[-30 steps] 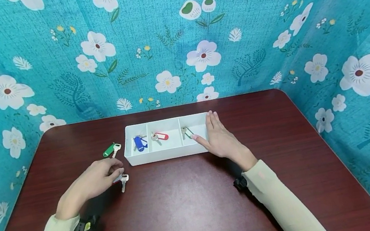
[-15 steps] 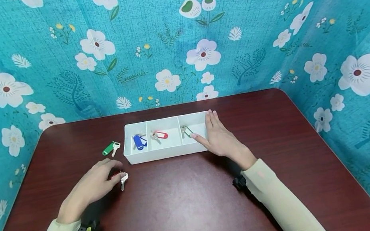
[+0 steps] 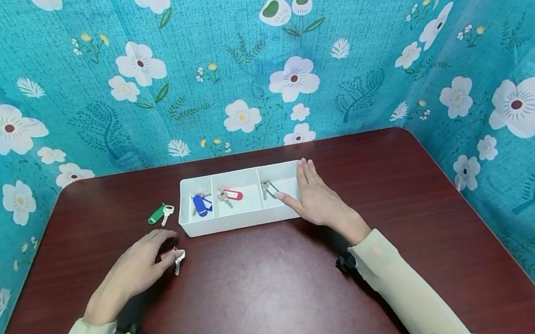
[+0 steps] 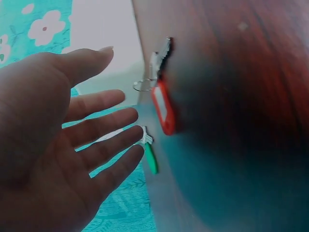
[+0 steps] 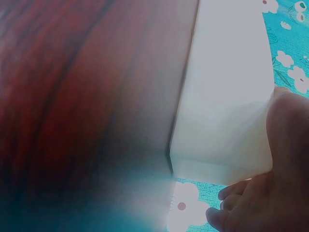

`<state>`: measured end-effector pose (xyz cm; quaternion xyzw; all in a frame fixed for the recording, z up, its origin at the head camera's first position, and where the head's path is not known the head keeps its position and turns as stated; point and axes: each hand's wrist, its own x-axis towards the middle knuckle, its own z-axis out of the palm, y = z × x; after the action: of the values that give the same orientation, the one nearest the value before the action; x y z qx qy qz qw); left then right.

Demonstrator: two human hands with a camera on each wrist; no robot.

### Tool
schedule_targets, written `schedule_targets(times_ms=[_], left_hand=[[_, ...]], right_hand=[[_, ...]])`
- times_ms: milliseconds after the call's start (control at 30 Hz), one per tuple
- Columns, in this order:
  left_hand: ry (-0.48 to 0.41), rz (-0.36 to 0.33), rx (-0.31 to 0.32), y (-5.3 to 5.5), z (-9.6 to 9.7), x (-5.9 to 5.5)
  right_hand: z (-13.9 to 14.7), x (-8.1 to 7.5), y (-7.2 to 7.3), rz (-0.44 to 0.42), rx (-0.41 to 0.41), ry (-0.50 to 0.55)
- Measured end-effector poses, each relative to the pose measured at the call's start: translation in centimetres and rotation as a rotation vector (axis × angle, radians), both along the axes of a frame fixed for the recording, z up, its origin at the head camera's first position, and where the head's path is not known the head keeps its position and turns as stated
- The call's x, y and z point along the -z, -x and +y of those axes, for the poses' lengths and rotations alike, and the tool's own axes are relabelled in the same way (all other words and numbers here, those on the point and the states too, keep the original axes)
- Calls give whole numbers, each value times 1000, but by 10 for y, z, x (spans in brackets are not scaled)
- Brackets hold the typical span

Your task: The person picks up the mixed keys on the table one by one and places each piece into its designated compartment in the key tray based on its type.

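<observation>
The table (image 3: 280,311) bears the tray (image 3: 239,221); against its 3 o'clock end, the right hand (image 3: 322,200), fingers straight. At its 8 o'clock, the left hand (image 3: 138,269), wide, hangs beside the red tag (image 4: 165,110); at 9, the green tag (image 3: 156,215).

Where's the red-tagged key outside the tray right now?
In the head view, the red-tagged key lies on the table, left of the white tray, partly hidden by the left hand, with the green-tagged key farther back.
</observation>
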<state>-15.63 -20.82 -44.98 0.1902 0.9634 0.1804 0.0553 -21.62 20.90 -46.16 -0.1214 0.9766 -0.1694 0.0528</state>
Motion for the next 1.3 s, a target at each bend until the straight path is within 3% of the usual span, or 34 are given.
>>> schedule_targets(times_ms=[400, 733, 1000, 1300], left_hand=[[67, -51, 27, -4, -6, 10], [66, -77, 80, 0, -7, 9], [49, -28, 107, 3, -8, 10], [47, -23, 103, 7, -9, 12]], right_hand=[[-1, -1, 0, -8, -1, 6], [-1, 0, 1, -2, 2, 19], [-1, 1, 1, 1, -4, 24], [-2, -1, 1, -12, 7, 10]])
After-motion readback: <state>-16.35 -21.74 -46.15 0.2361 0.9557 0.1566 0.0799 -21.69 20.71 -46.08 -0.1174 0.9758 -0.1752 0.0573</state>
